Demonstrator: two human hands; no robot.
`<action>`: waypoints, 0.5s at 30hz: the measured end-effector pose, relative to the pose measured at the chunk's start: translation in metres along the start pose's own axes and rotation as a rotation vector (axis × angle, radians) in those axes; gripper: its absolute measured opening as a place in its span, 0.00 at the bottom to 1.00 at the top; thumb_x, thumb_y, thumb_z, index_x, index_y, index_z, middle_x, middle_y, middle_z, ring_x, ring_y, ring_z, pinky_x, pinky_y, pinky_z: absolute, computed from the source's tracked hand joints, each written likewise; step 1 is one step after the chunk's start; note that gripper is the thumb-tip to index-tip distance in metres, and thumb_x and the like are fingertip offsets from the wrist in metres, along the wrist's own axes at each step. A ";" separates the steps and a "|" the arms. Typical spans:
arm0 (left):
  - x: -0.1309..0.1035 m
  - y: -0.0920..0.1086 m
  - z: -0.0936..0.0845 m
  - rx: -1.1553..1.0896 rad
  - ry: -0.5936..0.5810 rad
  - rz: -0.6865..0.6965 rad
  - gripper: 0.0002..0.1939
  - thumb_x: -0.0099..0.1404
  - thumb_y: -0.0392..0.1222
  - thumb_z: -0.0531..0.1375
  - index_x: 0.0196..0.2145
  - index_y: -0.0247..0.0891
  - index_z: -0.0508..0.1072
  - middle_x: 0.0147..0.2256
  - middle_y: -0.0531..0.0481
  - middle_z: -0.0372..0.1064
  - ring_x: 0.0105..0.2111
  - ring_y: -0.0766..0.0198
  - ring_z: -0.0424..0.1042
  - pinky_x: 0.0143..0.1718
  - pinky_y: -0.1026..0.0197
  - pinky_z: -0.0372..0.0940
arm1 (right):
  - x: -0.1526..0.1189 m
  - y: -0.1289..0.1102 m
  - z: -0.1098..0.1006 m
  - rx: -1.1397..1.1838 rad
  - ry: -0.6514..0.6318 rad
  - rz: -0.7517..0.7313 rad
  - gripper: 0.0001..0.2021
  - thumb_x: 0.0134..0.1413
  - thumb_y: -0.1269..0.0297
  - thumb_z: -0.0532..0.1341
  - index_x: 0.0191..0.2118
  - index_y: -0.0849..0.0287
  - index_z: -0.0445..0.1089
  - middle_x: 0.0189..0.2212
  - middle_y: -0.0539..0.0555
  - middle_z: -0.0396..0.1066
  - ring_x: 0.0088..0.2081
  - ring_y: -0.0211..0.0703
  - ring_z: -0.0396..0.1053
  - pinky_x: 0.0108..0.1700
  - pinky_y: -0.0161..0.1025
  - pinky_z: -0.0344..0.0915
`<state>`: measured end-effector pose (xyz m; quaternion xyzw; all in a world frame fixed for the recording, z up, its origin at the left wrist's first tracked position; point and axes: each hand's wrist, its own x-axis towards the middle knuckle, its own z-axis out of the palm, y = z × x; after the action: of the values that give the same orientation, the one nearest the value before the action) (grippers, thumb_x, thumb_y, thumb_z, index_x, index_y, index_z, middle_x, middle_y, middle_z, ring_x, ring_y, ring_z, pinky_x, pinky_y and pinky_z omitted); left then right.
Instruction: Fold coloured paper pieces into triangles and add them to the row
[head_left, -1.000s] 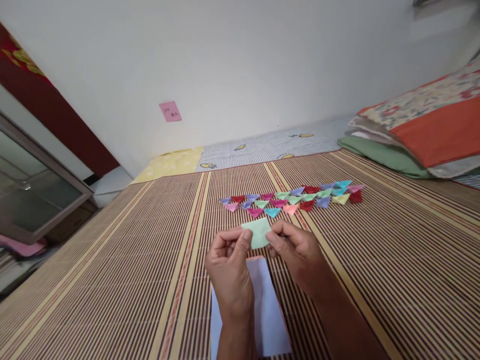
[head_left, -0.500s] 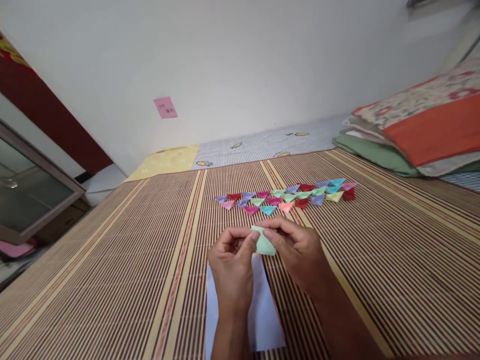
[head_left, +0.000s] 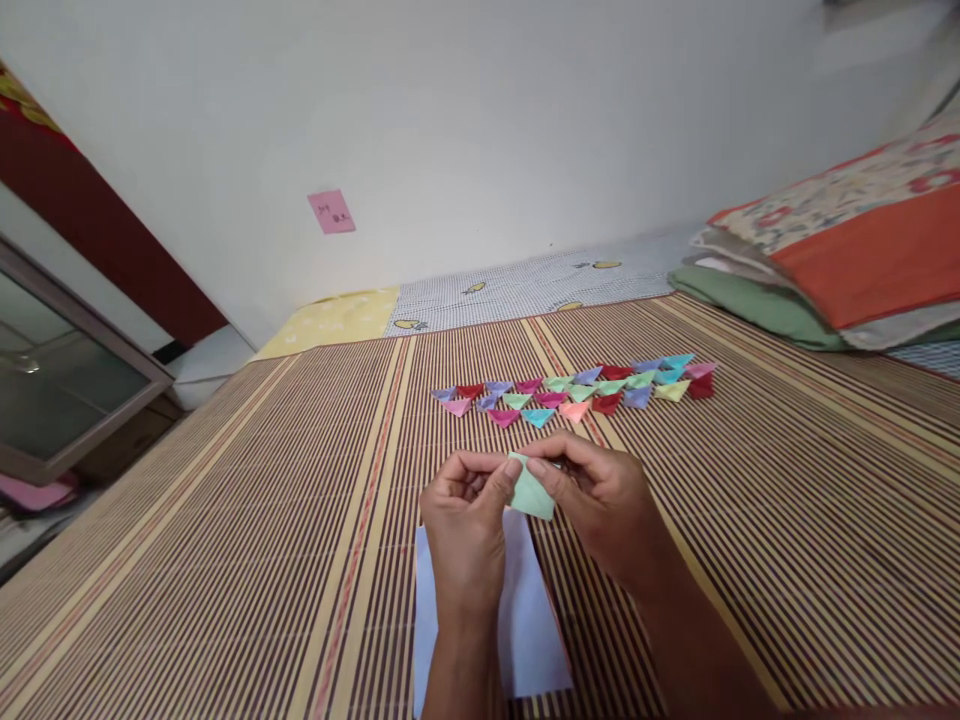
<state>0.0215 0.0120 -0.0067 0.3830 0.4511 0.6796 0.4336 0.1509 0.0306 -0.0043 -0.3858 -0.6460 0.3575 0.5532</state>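
A small light green piece of paper [head_left: 533,494] is pinched between my two hands above the striped mat [head_left: 285,500]. My left hand [head_left: 469,510] grips its left edge with thumb and fingers. On the upper right side of the same paper, my right hand [head_left: 600,495] is closed, its thumb lying across the front. Below my left hand and wrist lies a white sheet [head_left: 531,620], partly covered by them. Beyond the hands, several small folded paper triangles, among them a cyan one [head_left: 538,417] and an orange one [head_left: 574,411], stand in staggered rows.
Folded bedding with an orange and floral cover [head_left: 877,260] is stacked at the right. Checked cloth [head_left: 510,290] and yellow cloth [head_left: 337,325] border the mat's far edge. A pink note [head_left: 331,211] is on the wall. A glass-fronted cabinet [head_left: 67,370] stands at the left.
The green paper is tilted slightly differently, its lower corner a little lower. Both hands keep their pinch on it, with only slight movement.
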 end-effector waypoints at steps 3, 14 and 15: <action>0.000 -0.001 0.000 -0.008 -0.003 -0.003 0.09 0.56 0.40 0.71 0.28 0.35 0.75 0.25 0.52 0.73 0.25 0.68 0.70 0.27 0.67 0.67 | 0.000 -0.001 -0.002 -0.059 -0.004 -0.035 0.05 0.61 0.68 0.62 0.36 0.57 0.77 0.29 0.50 0.76 0.30 0.40 0.71 0.33 0.36 0.67; 0.007 -0.003 -0.007 -0.003 -0.093 -0.108 0.09 0.54 0.41 0.72 0.29 0.33 0.78 0.24 0.51 0.74 0.24 0.68 0.70 0.27 0.66 0.65 | 0.000 0.001 -0.002 -0.108 -0.037 -0.076 0.03 0.60 0.69 0.63 0.35 0.58 0.75 0.29 0.50 0.75 0.31 0.39 0.72 0.34 0.35 0.66; 0.008 -0.003 -0.007 -0.007 -0.090 -0.111 0.09 0.54 0.41 0.72 0.28 0.33 0.78 0.24 0.51 0.73 0.24 0.68 0.69 0.27 0.66 0.65 | 0.000 0.002 -0.001 -0.085 -0.023 -0.044 0.02 0.60 0.67 0.63 0.36 0.58 0.74 0.29 0.50 0.75 0.31 0.40 0.71 0.34 0.36 0.67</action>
<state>0.0131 0.0180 -0.0109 0.3861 0.4492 0.6381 0.4919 0.1517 0.0317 -0.0059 -0.3906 -0.6753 0.3218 0.5365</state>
